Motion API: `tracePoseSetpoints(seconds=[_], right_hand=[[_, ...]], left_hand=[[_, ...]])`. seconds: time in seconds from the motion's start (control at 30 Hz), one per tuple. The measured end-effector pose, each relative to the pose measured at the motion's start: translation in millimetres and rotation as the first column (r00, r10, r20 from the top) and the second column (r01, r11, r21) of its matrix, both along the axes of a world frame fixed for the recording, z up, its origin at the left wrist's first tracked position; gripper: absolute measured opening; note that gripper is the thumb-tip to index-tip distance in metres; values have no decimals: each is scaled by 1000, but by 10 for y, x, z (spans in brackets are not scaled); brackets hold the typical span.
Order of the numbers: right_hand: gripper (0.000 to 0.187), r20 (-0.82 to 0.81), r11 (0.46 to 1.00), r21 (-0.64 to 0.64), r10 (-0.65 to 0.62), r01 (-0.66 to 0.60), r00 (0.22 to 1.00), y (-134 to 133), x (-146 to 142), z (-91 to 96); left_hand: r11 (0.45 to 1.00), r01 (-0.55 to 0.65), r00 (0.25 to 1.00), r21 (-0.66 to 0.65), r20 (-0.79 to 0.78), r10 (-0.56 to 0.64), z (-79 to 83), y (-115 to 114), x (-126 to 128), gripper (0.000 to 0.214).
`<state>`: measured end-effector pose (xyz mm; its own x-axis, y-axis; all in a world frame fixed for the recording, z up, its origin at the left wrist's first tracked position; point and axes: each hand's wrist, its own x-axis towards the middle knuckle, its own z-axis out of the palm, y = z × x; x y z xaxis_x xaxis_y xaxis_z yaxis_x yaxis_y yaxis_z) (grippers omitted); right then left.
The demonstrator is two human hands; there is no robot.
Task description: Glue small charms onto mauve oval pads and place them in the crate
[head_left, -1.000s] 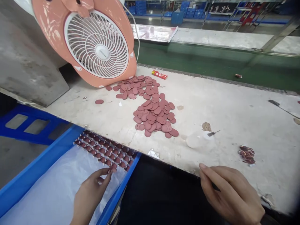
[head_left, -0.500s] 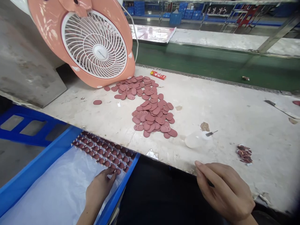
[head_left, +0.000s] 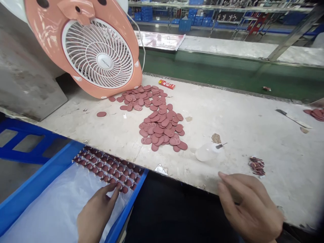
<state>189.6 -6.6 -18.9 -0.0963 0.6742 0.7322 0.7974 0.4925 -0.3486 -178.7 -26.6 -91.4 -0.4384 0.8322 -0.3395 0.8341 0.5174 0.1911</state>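
My left hand (head_left: pixel 97 207) reaches into a blue crate (head_left: pixel 138 192) at the lower left. Its thumb and forefinger pinch the left end of a dark red oval piece (head_left: pixel 124 190), at the near end of several rows of similar pieces with small wire-like parts (head_left: pixel 106 165). White plastic sheeting (head_left: pixel 50 202) lies under that hand. At the lower right, my right hand (head_left: pixel 250 206) hovers by the table's front edge, thumb and forefinger drawn close, with nothing visible between them. Nearest to it are a small heap of dark red wired parts (head_left: pixel 257 165) and a translucent bottle with a thin tip (head_left: pixel 209 152).
Loose red oval pieces (head_left: pixel 162 126) are heaped mid-table, reaching back to an orange fan (head_left: pixel 105 60). A red packet (head_left: pixel 167 84) lies behind them. A thin blade-like tool (head_left: pixel 292 118) and more ovals (head_left: pixel 315 114) are at the right. A green belt (head_left: pixel 202 69) runs behind.
The view has shifted slightly, showing more of the ovals at the right. My left wrist has swung left while its fingertips stay by the same oval piece. My right hand has moved slightly right.
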Motion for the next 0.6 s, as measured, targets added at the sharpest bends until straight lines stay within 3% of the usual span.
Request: tracePoseSetpoints(seconds=[0.03, 0.07, 0.1, 0.13, 0.17, 0.2, 0.27, 0.37, 0.43, 0.53, 0.6], right_hand=[[38, -48, 998, -22, -64, 63, 997, 13, -3, 26], [37, -100, 990, -73, -131, 124, 986, 39, -10, 52], [39, -141, 974, -149, -191, 170, 971, 78, -25, 74], [45, -162, 951, -241, -236, 194, 958, 129, -46, 92], [55, -167, 922, -334, -262, 196, 950, 188, -74, 105], [64, -161, 891, -416, -269, 181, 950, 250, -106, 114], [76, -141, 854, -504, -234, 134, 962, 366, -175, 116], [61, -178, 849, -524, -197, 77, 964, 470, -247, 97], [43, -231, 853, -521, -187, 41, 955, 477, -264, 83], [31, -368, 862, -507, -181, -33, 912, 405, -264, 84], [25, -493, 877, -471, -168, -99, 854, 324, -264, 113]], left_hand=[[989, 21, 1000, 146, -23, -18, 114, 21, 67, 35], [912, 99, 995, 398, -64, -80, 227, 65, 155, 27], [726, 218, 975, 652, -121, -184, 334, 132, 260, 18], [500, 337, 932, 798, -209, -295, 429, 222, 378, 17], [330, 423, 878, 844, -290, -382, 510, 328, 501, 24], [260, 494, 820, 829, -345, -457, 574, 439, 621, 32], [270, 611, 733, 744, -402, -549, 641, 637, 818, 48], [306, 717, 624, 626, -382, -682, 595, 758, 938, 65], [258, 694, 605, 672, -351, -714, 499, 721, 917, 61], [181, 576, 637, 797, -298, -711, 379, 596, 874, 47], [187, 501, 674, 845, -245, -697, 388, 514, 917, 44]])
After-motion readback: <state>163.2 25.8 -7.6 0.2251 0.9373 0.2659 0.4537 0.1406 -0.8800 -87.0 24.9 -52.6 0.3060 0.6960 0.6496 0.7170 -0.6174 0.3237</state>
